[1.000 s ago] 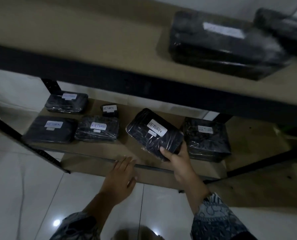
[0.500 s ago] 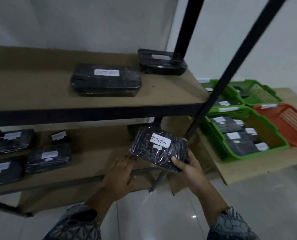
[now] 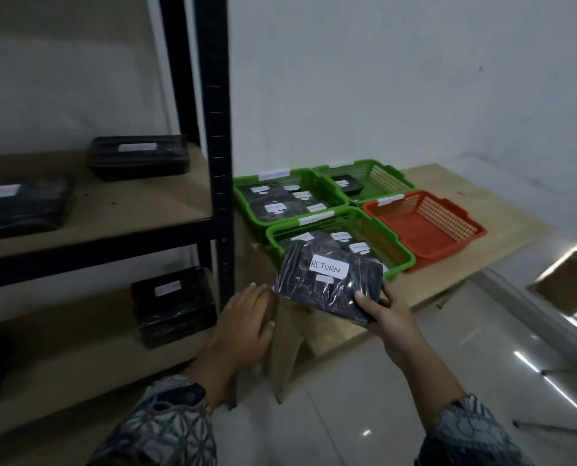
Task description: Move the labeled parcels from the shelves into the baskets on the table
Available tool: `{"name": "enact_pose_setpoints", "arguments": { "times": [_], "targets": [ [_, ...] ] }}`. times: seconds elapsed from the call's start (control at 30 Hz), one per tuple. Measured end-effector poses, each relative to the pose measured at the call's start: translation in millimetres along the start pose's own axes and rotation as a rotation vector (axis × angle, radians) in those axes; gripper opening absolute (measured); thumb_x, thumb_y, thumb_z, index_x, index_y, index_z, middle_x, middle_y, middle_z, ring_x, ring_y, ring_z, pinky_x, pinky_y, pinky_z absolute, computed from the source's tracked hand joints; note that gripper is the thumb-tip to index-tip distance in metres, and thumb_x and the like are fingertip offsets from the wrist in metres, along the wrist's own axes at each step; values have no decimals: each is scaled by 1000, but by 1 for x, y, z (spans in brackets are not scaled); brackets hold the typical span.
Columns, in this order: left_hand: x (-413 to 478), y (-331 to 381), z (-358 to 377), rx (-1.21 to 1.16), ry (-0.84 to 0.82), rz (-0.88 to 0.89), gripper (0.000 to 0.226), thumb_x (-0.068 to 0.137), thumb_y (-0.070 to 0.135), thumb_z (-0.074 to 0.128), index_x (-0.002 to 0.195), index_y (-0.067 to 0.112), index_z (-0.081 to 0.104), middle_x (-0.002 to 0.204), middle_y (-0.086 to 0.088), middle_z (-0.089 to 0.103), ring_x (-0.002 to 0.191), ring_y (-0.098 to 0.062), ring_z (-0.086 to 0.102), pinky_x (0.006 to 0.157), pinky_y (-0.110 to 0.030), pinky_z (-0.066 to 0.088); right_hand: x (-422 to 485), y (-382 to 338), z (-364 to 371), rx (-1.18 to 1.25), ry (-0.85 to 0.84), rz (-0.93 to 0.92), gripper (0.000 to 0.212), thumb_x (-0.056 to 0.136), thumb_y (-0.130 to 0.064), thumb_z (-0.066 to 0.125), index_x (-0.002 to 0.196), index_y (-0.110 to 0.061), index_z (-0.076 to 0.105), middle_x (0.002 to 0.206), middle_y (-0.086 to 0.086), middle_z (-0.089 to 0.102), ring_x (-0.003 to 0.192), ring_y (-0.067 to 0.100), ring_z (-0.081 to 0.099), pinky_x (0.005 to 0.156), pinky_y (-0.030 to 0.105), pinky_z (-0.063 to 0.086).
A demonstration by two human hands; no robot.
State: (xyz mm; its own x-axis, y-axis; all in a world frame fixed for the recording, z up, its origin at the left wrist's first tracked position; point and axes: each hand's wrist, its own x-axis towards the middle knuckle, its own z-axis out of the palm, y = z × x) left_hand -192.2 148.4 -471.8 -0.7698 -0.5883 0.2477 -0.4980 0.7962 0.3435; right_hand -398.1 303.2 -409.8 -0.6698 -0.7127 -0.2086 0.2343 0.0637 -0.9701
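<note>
My right hand [image 3: 386,316] grips a black wrapped parcel [image 3: 327,280] with a white label reading RETURN, held in the air at the near edge of the wooden table [image 3: 448,280]. My left hand [image 3: 245,322] hangs open beside it and holds nothing. Just beyond the parcel a green basket [image 3: 394,253] holds several labeled parcels. A second green basket [image 3: 246,200] behind it is full of parcels, a third green basket [image 3: 391,178] holds one, and an orange basket [image 3: 425,227] is empty. More black parcels lie on the shelves: upper parcel [image 3: 139,156], lower parcel [image 3: 172,306].
A black metal shelf upright [image 3: 218,163] stands between the shelves and the table. Another parcel [image 3: 21,206] lies at the upper shelf's left edge. A table leg [image 3: 285,351] is below my hands. White glossy floor tiles [image 3: 347,415] spread to the right.
The view has swung right from the shelves to the table. My right hand carried the RETURN parcel off the lower shelf toward the baskets, and my left hand followed, empty.
</note>
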Motion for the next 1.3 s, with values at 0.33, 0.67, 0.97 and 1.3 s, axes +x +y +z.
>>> {"name": "enact_pose_setpoints", "arguments": {
  "times": [0.33, 0.67, 0.97, 1.3],
  "targets": [
    [138, 70, 48, -71, -4, 116, 61, 86, 35, 44, 144, 17, 32, 148, -4, 35, 139, -24, 24, 112, -44, 23, 106, -45, -89, 72, 184, -53, 59, 83, -12, 69, 136, -22, 46, 122, 9, 61, 94, 25, 66, 66, 38, 58],
    [292, 98, 101, -127, -24, 188, 57, 89, 29, 47, 143, 11, 36, 147, -8, 37, 139, -27, 25, 113, -43, 21, 242, -77, -149, 158, 292, 10, 64, 81, -10, 72, 137, -18, 44, 125, 9, 60, 95, 26, 65, 77, 43, 55],
    [368, 123, 150, -131, -40, 105, 59, 89, 33, 45, 143, 13, 34, 149, -7, 33, 140, -23, 21, 115, -44, 18, 349, -89, -208, 103, 245, 71, 59, 83, -4, 68, 136, -18, 46, 124, 12, 60, 97, 28, 64, 75, 41, 56],
    [403, 157, 195, -89, -9, -217, 61, 89, 40, 39, 143, 12, 33, 150, -9, 32, 140, -23, 23, 114, -44, 20, 430, -64, -266, -33, 30, 259, 60, 83, -7, 68, 136, -19, 44, 122, 10, 61, 99, 30, 64, 72, 39, 56]
  ]
}}
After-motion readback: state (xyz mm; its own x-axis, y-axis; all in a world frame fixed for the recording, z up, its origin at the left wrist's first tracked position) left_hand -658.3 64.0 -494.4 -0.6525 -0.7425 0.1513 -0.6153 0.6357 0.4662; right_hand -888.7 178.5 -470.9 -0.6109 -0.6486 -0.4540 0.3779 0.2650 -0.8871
